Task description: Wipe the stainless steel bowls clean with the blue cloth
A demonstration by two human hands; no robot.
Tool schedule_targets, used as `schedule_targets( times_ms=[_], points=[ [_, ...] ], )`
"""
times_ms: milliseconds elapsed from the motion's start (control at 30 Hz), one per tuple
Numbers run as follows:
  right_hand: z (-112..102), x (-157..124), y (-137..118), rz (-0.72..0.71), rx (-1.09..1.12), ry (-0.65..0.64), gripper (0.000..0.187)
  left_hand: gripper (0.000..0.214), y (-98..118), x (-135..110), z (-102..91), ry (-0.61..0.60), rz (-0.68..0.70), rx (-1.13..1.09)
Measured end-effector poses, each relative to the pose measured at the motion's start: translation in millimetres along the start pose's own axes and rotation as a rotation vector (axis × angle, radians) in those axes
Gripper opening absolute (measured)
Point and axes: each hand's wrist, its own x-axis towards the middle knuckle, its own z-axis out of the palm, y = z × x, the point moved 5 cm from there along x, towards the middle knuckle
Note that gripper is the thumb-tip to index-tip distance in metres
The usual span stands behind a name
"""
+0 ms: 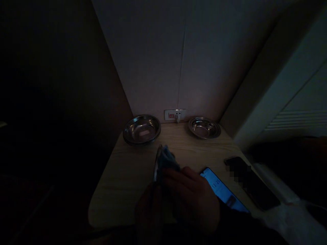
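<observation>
Dim light; we are working from the hands out. Our left hand (148,206) is pinching the lower edge of a metal dish (156,167), thumb against it; the remaining fingers are sinking into shadow, so their set we cannot tell. Our right hand (195,197), at the dish's 4 o'clock, is keeping its fingers pressed together over a bunched blue cloth (168,159), holding it to the dish's right-hand face. The dish is standing nearly edge-on to us above the surface (114,177); its depth we are not making out.

Step in hand, as we are judging it: wiping this face. The next move is calling for a steady edge grip from the left and even cloth pressure from the right, turning the dish to reach the rest.

Farther out from the hands: stacked metal bowls (142,131) are sitting at 11 o'clock, a shallower metal bowl (203,128) at 1, a wall socket (170,115) with a white plug (178,118) at 12. At 3 o'clock a lit phone (219,189) is lying near our right hand, a dark slab (255,185) beyond it.
</observation>
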Motion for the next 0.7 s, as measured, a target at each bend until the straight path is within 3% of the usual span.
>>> schedule_targets(
  times_ms=[133,300,433,600,700],
  points=[
    [-1,3,3,0.046,-0.026,0.008,0.022,0.050,-1,-1,0.8,-0.002,0.029,-0.038],
    [-1,4,3,-0.072,-0.053,-0.028,0.023,0.046,-8,-3,1.2,-0.011,0.049,-0.037],
    [-2,5,12,0.019,-0.017,-0.015,0.021,0.047,-8,-3,-0.6,-0.028,0.087,-0.007],
    [-1,5,6,-0.044,-0.030,-0.017,0.022,0.048,-3,-2,-1.5,-0.034,0.056,-0.016],
    [1,6,7,0.022,-0.021,-0.032,0.020,0.048,-2,-2,-1.4,-0.017,0.042,-0.046]
  ],
)
